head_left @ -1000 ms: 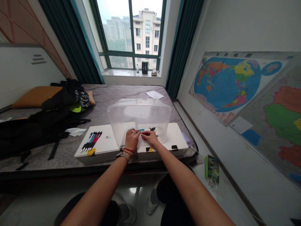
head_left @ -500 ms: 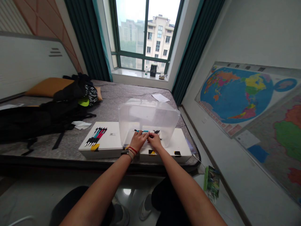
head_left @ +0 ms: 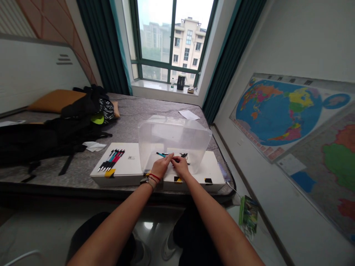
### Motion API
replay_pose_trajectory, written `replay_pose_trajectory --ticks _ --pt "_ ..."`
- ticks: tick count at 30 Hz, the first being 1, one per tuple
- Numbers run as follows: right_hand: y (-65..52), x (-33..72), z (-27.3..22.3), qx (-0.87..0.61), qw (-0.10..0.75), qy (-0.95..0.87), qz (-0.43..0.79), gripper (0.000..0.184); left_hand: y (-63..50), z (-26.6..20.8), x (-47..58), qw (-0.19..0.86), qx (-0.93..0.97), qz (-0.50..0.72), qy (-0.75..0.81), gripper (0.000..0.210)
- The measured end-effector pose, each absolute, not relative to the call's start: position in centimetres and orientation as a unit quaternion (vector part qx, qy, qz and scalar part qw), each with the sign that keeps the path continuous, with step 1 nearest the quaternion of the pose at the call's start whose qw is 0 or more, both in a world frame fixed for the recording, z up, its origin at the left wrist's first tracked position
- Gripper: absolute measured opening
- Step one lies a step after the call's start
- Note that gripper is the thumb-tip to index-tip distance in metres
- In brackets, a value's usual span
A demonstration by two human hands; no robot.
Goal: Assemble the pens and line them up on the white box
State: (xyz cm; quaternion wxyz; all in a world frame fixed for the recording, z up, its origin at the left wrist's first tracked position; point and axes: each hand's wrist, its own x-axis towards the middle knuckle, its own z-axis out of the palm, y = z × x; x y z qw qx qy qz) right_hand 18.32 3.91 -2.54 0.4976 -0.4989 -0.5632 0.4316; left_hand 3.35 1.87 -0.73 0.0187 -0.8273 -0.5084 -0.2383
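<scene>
My left hand (head_left: 161,167) is closed on a pen (head_left: 160,154) whose teal end sticks out to the left of the fingers. Close against it, my right hand (head_left: 180,165) pinches at a dark piece that lines up with the same pen; the fingers partly cover it. Both hands are at the front of a clear plastic bin (head_left: 174,133), over the white boxes. Several dark pens or pen parts (head_left: 183,154) lie just beyond my right hand. On the left white box (head_left: 129,166), several pens (head_left: 112,159), in black, teal and red, lie side by side.
A second white box (head_left: 208,168) extends to the right. Black bags and clothing (head_left: 50,140) cover the bed's left side, with a crumpled tissue (head_left: 94,146) beside them. Paper (head_left: 189,115) lies behind the bin. A green packet (head_left: 249,212) is low at the right.
The pen in my hands has tilted, and its teal end now points up and left. My left hand has turned slightly and shifted left. The camera view has shifted a little.
</scene>
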Motion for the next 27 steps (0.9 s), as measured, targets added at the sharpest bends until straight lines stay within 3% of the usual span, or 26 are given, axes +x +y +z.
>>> replay_pose_trajectory --ticks 12,21,27 --pt "3.7 18.4 -1.7 -0.493 0.481 -0.563 0.455 0.034 2.5 -2.6 3.3 -0.064 -0.818 -0.326 -0.469 0.061" --pt "3.8 18.6 -1.7 -0.461 0.487 -0.553 0.494 0.045 2.1 -2.3 3.2 0.007 -0.85 -0.351 -0.394 0.058" --pt "3.7 19.2 -1.9 -0.441 0.502 -0.537 0.516 0.04 2.0 -2.4 3.6 0.04 -0.846 -0.376 -0.376 0.056"
